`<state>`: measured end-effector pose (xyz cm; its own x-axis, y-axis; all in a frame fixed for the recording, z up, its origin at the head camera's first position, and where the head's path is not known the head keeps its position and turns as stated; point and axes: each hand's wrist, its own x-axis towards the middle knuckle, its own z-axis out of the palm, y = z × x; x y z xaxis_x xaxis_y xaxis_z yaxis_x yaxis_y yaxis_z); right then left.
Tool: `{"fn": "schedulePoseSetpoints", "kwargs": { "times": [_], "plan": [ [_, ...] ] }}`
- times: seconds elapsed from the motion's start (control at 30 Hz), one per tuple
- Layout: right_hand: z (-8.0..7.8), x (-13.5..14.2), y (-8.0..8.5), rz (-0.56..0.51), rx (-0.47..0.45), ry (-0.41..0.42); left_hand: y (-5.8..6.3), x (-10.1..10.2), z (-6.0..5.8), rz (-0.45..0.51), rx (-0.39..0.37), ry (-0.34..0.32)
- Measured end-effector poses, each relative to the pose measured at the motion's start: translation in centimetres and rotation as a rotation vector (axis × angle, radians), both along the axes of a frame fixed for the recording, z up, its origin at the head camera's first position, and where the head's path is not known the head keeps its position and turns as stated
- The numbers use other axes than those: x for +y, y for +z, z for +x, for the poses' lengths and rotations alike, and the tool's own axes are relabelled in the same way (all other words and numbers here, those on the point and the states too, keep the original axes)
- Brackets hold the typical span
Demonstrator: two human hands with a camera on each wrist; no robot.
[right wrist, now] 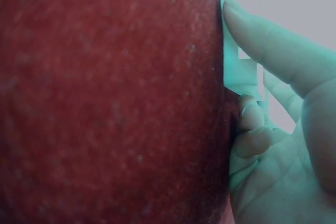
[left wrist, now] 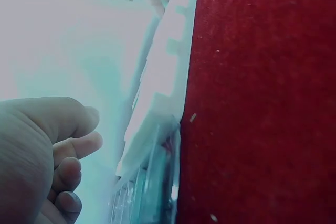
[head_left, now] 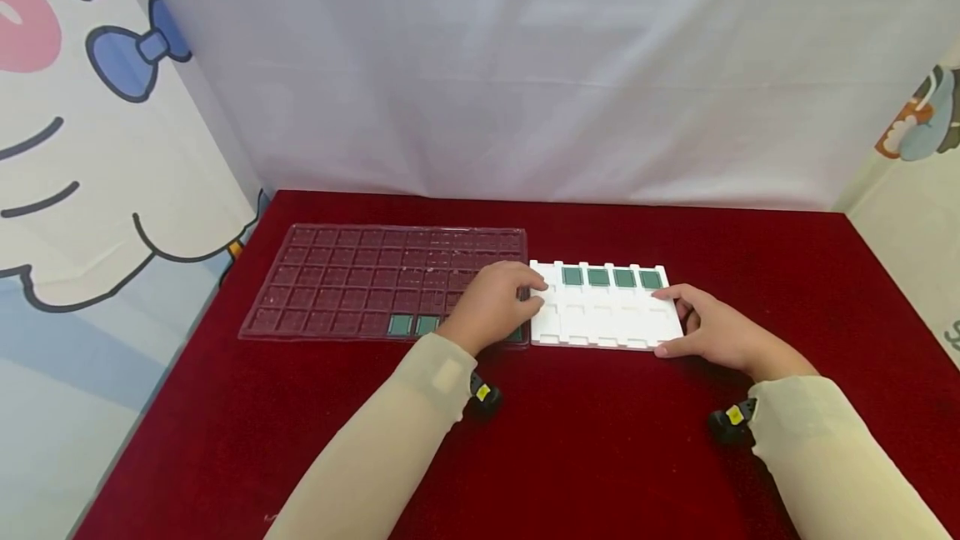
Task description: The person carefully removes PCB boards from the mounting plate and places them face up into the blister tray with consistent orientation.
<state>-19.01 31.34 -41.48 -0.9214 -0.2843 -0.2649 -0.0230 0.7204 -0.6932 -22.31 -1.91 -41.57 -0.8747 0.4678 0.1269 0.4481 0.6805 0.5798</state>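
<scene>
A white slotted tray [head_left: 596, 315] lies on the red-covered table, several small green squares [head_left: 598, 277] seated along its far row. My left hand [head_left: 491, 302] hovers at its left end, over the right edge of a clear plastic compartment tray [head_left: 315, 298]. Its fingers are loosely bent, thumb and index apart, and nothing shows between them in the left wrist view. At the white tray's right end, my right hand [head_left: 712, 332] grips it, thumb [right wrist: 249, 30] along the near corner and index finger on the right edge. Some of its other fingers are bent beside the tray.
Green squares [head_left: 400, 325] sit in the clear tray's near row, partly covered by my left forearm. The two trays stand side by side. A white curtain [head_left: 480, 82] hangs behind the table, with a cartoon-printed panel [head_left: 97, 190] to the left.
</scene>
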Motion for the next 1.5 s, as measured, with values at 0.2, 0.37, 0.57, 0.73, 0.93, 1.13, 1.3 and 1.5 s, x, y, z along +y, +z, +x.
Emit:
{"fn": "schedulePoseSetpoints", "kwargs": {
  "times": [0.2, 0.37, 0.57, 0.73, 0.93, 1.13, 1.3, 1.5],
  "plan": [
    [0.0, 0.0, 0.0, 0.001, 0.003, 0.005, 0.1, 0.9, -0.6, 0.03, -0.018, -0.016],
    [0.0, 0.0, 0.0, 0.004, 0.005, 0.0, 0.1, 2.0, -1.1, 0.045, -0.017, -0.033],
    [0.0, 0.1, -0.1, 0.001, 0.006, 0.003, 0.4, 3.1, -1.5, 0.022, -0.007, -0.024],
    [-0.1, 0.1, -0.1, -0.001, 0.007, 0.009, 0.7, 3.7, -1.7, 0.007, -0.002, -0.027],
    [0.0, 0.0, 0.1, -0.002, 0.001, 0.005, 0.5, 4.3, -1.9, 0.021, -0.009, -0.027],
    [0.2, 0.2, 0.2, -0.002, -0.003, -0.005, 0.4, 5.0, -2.3, 0.026, -0.017, -0.006],
    [0.2, 0.3, 0.2, -0.007, -0.002, -0.002, 0.3, 5.4, -2.8, 0.011, -0.021, 0.0],
    [0.1, 0.2, 0.1, -0.005, -0.002, 0.005, 0.1, 5.6, -3.4, -0.038, -0.018, 0.005]
  ]
}}
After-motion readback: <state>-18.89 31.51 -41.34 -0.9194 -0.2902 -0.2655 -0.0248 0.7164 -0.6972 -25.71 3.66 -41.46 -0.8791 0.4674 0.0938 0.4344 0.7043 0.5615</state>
